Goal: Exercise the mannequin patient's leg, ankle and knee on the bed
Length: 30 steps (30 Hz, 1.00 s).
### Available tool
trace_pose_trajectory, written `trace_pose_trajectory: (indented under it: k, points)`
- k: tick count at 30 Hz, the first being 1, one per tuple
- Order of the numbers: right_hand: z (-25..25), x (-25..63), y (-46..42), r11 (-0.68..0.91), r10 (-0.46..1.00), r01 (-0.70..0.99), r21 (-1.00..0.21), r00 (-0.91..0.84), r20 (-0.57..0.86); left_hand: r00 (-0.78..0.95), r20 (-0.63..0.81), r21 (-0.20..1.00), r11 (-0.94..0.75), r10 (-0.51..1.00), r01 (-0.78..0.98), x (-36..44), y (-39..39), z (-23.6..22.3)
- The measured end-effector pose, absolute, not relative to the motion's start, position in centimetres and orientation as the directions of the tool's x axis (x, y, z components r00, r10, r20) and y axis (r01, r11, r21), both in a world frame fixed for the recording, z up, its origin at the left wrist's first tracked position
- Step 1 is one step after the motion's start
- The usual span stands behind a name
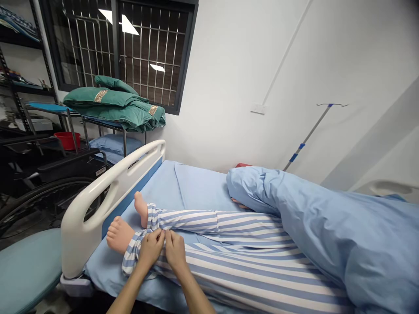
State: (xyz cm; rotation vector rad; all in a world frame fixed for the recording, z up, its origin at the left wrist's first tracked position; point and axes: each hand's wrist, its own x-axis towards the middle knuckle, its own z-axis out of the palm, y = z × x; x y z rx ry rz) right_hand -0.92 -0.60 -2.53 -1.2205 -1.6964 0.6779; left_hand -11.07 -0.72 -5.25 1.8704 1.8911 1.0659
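Pinching striped trousers (235,268) in nearly closed left hand (151,247) and right hand (175,247); already clear of quilt (324,226) here, still ankle-length!

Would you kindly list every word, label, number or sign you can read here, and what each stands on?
No text can be read.
Patches on the green bundles: too small to tell lettering from pattern.
Pale label by the wheelchair's armrest: too small and blurred.
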Motion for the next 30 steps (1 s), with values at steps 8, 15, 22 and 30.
trace_pose_trajectory:
  k: [8,15,22,30]
  points:
    - [-3.7,-0.9,-0.1,0.301,0.948,0.346,-0.888,-0.011,0.317,-0.173,0.246,0.69,-0.047,0.954,0.722,-10.1,-0.2,-4.5]
    - [-3.9,-0.4,0.2,0.268,0.962,0.099,-0.958,0.017,0.271,-0.373,0.207,0.863,0.011,0.904,0.506,-7.2,0.2,-2.0]
    - [-3.8,-0.2,0.3,0.276,0.96,0.148,-0.95,0.013,0.281,-0.341,0.234,0.923,-0.098,0.91,0.372,-7.3,0.4,-3.3]
    - [-3.9,-0.3,0.1,0.292,0.956,0.21,-0.933,-0.061,0.286,-0.183,0.26,0.821,-0.117,0.948,0.559,-8.8,-0.1,-4.7]
